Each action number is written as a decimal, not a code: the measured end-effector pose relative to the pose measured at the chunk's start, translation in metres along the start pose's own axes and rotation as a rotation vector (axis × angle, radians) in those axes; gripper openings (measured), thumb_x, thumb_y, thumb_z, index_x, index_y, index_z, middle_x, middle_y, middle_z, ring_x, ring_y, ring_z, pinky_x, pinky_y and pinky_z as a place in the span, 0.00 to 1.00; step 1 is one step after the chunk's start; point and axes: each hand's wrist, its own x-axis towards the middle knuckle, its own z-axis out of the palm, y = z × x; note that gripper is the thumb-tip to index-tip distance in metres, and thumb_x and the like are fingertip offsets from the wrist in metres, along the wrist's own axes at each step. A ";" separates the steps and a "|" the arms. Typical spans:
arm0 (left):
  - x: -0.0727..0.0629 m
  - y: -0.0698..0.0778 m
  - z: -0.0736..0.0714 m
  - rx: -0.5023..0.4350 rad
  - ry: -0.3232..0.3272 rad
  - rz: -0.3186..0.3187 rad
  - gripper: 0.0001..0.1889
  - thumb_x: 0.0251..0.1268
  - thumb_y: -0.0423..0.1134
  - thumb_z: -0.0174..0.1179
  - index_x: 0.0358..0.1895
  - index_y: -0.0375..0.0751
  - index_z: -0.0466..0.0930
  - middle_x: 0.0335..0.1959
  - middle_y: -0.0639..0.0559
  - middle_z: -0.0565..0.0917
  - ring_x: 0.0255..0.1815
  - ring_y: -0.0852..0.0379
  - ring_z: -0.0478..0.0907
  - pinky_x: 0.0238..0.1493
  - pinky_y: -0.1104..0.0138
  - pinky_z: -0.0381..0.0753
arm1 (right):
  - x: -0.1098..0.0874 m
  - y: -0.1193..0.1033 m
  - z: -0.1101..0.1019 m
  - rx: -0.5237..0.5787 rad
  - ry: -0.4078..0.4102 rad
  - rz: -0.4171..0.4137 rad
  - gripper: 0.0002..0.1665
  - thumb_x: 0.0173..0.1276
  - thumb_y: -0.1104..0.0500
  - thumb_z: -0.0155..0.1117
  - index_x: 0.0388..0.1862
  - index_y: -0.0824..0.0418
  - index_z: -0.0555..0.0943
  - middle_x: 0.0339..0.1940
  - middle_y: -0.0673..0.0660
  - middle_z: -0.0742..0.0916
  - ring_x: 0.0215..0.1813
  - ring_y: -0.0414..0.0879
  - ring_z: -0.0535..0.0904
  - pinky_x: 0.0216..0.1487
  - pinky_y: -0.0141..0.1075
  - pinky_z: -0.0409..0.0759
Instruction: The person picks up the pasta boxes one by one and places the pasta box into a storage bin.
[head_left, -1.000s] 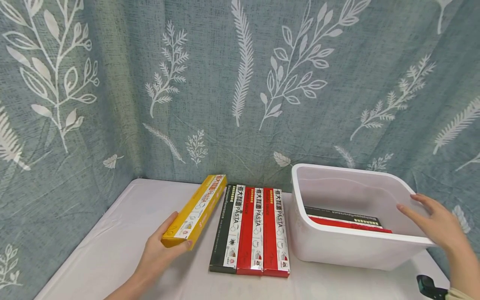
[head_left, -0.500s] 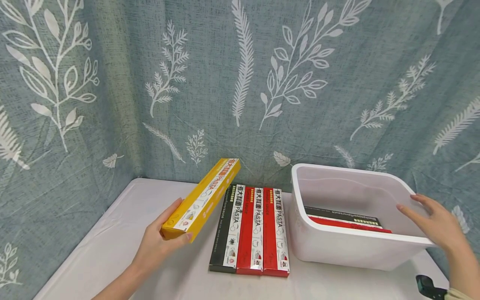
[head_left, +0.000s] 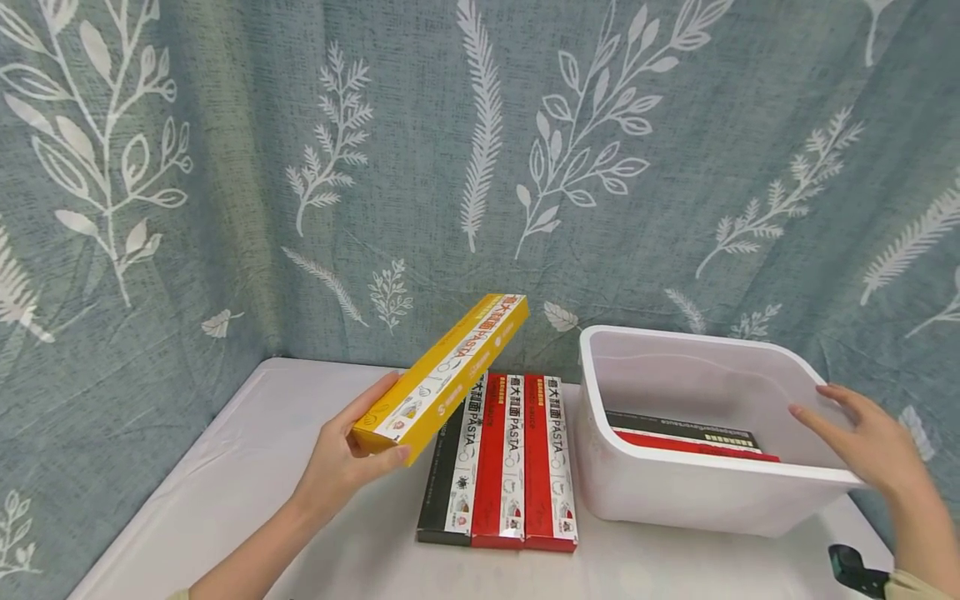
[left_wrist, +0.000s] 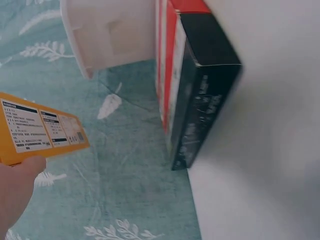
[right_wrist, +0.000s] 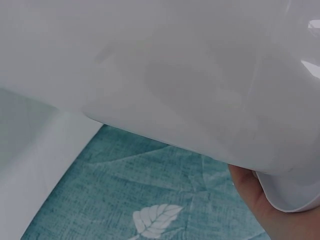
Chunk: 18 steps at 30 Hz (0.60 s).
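Note:
My left hand (head_left: 341, 458) grips the near end of a yellow pasta box (head_left: 450, 367). The box is held up and tilted, its far end raised and pointing right; its printed back (left_wrist: 42, 127) shows in the left wrist view. Below it, a black pasta box (head_left: 442, 500) and two red pasta boxes, a middle one (head_left: 489, 500) and a right one (head_left: 542, 492), lie side by side; the yellow box overlaps the black one's far end. My right hand (head_left: 873, 437) holds the right rim of a white plastic bin (head_left: 690, 500), with fingers on both sides of the rim in the right wrist view.
Inside the bin lie a black box (head_left: 678, 429) and a red box (head_left: 693, 446), partly hidden by the front wall. A blue-green curtain (head_left: 420, 167) with white leaf patterns hangs behind the white-covered table (head_left: 247, 450). A dark strap-like device (head_left: 855, 571) sits by the right wrist.
The left hand has lifted the yellow pasta box higher and carried it right, over the black box. The right hand stays on the bin's rim.

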 end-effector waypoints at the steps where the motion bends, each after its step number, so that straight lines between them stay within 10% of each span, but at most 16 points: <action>1: 0.002 0.001 0.001 -0.003 -0.014 0.006 0.39 0.56 0.24 0.62 0.73 0.30 0.57 0.70 0.36 0.64 0.51 0.56 0.75 0.41 0.68 0.83 | 0.000 0.000 0.000 0.001 -0.002 -0.002 0.53 0.70 0.34 0.52 0.73 0.75 0.54 0.69 0.83 0.56 0.66 0.83 0.51 0.54 0.77 0.55; 18: 0.047 0.007 0.030 -0.081 -0.192 0.053 0.39 0.54 0.31 0.63 0.72 0.30 0.61 0.62 0.33 0.68 0.53 0.44 0.71 0.44 0.64 0.83 | -0.001 -0.001 -0.002 -0.003 -0.020 0.011 0.53 0.70 0.33 0.51 0.73 0.75 0.54 0.70 0.83 0.55 0.66 0.83 0.51 0.52 0.77 0.57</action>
